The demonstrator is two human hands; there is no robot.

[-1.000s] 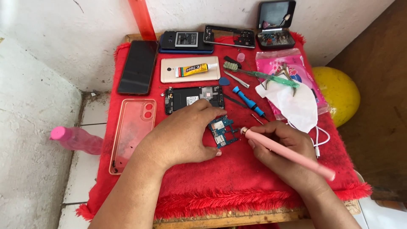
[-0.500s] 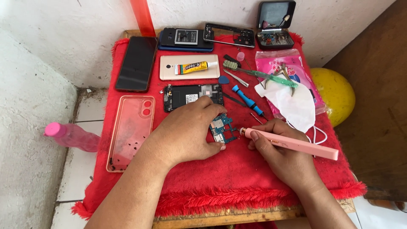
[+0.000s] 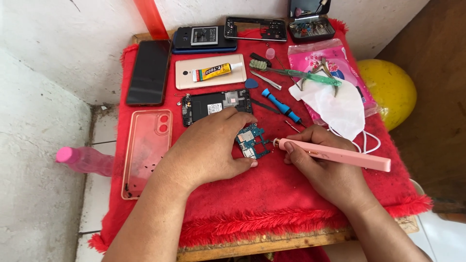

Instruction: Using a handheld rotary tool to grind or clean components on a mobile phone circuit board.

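My left hand [image 3: 208,148] rests on the red cloth [image 3: 272,194] and pins down a small blue circuit board [image 3: 251,140] with fingertips and thumb. My right hand [image 3: 325,167] grips a pink pen-shaped electric screwdriver [image 3: 335,155], held nearly flat, its tip beside the board's right edge. An opened phone [image 3: 216,104] with its insides showing lies just beyond the left hand.
On the cloth: a clear pink phone case [image 3: 145,145], a dark phone [image 3: 148,73], a gold phone with a glue tube [image 3: 211,73], a blue screwdriver [image 3: 281,106], a green toothbrush [image 3: 296,73], a white mask [image 3: 335,106]. A pink bottle [image 3: 85,160] and yellow ball [image 3: 388,90] sit off the table.
The pink screwdriver has tilted from a steep angle to almost flat, and its tip has drawn slightly away from the board. The left hand stays on the board.
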